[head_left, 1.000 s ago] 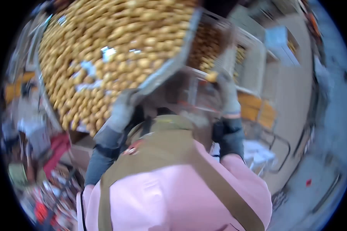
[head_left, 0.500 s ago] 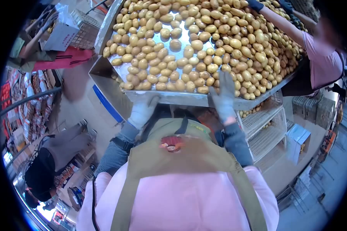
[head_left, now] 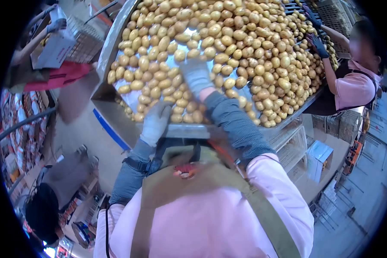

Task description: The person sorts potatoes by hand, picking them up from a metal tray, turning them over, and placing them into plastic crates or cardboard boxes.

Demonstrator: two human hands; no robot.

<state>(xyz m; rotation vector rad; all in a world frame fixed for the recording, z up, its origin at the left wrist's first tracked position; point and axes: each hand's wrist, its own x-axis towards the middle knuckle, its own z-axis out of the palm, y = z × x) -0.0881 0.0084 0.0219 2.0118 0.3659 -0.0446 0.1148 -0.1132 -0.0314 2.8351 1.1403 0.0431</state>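
Many yellow-brown potatoes point(head_left: 268, 64) cover a metal sorting table point(head_left: 189, 130) with a raised rim. My left hand point(head_left: 155, 122), in a pale glove, lies at the near rim with its fingers stretched over the closest potatoes, holding none. My right hand point(head_left: 196, 77), also gloved, reaches across to the middle of the table among the potatoes. Its fingers are smeared by motion and point downward, so I cannot make out whether they grip a potato. Bare table surface point(head_left: 244, 91) shows to the right of that hand.
At the right, a person point(head_left: 352, 86) has gloved hands over the potatoes. Another person's gloved hand point(head_left: 56, 26) is at a white carton point(head_left: 53, 47) upper left. Plastic crates point(head_left: 290, 146) and a carton point(head_left: 319, 160) stand lower right. Filled bags point(head_left: 26, 124) are stacked left.
My right hand has moved from the near rim forward and left into the potatoes. My left hand has shifted onto the closest ones. The person at right has drawn their arms back.
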